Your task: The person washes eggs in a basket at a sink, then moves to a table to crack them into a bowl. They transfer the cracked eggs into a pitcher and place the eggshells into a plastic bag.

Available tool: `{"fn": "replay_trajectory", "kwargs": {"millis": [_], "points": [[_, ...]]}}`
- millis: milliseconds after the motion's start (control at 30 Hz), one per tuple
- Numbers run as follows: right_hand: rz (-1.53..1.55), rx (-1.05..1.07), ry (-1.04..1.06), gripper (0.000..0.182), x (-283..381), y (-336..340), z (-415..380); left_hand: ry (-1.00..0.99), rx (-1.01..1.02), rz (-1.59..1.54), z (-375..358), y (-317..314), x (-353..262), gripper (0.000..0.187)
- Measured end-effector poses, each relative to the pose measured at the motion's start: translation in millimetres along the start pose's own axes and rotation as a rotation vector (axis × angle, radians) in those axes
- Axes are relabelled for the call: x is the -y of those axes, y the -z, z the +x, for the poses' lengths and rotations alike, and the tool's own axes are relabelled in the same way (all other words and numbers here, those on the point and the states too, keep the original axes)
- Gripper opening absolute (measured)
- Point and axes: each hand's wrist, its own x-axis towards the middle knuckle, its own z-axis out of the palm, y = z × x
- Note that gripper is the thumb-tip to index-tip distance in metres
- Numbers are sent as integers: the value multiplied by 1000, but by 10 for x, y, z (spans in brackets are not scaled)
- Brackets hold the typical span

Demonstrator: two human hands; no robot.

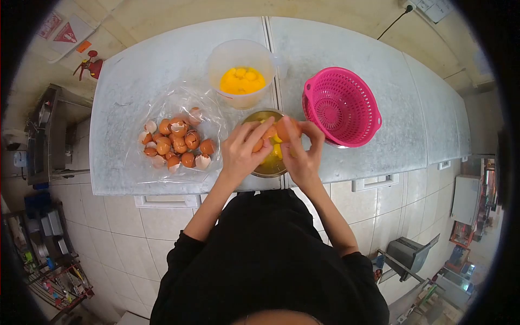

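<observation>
Over a round metal bowl (266,174) at the counter's front edge, both my hands hold a cracked brown egg parted into two shell halves. My left hand (244,147) has its fingers round one eggshell half (259,145). My right hand (304,157) grips the other eggshell half (288,130). Yellow yolk shows in the bowl between my hands. To the left, a clear plastic bag (138,154) lies spread out with several broken eggshells (177,141) on it. Behind the bowl stands a translucent plastic jug (216,57) with yolks (242,80) in its bottom.
A pink colander (344,108) sits to the right of the bowl. All of this stands on a pale metal counter (374,49) against the wall. A fire extinguisher (95,67) is beyond its left end. A grey bin (406,254) stands on the tiled floor to the right.
</observation>
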Motion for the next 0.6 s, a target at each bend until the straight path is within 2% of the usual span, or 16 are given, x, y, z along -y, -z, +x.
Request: {"fn": "replay_trajectory", "kwargs": {"millis": [33,67,100,133,200,267,333,367,400,433,467,500,567,600], "points": [[1,2,-2,68,21,11,18,-9,-6,5,29,15,-51,46],[99,37,-135,66,42,15,36,-7,-6,5,46,35,-88,46],[197,71,-268,64,58,6,49,68,74,30,59,57,-122,47],[197,71,-267,64,66,-56,36,141,154,54,70,83,-154,49],[808,374,-761,59,98,-272,20,206,188,77,23,303,-114,49],[940,550,-649,59,271,-502,90,329,200,152,-30,650,-45,46],[709,495,-362,60,503,-726,179,484,160,185,-18,1052,9,43],[701,487,-369,60,584,-721,241,582,147,163,-14,1184,33,44],[657,387,-183,59,676,-674,319,573,153,156,-46,1220,40,44],[607,288,3,57,725,-625,347,746,129,-158,-86,1233,46,49],[597,284,2,57,743,-571,296,911,102,-478,-136,1240,78,55],[715,383,-122,56,773,-510,214,894,244,-519,-312,1171,277,67],[876,491,-411,54,755,-541,-32,889,276,-813,-476,872,170,75],[867,483,-415,54,683,-552,-162,986,306,-869,-531,699,100,81]]}}
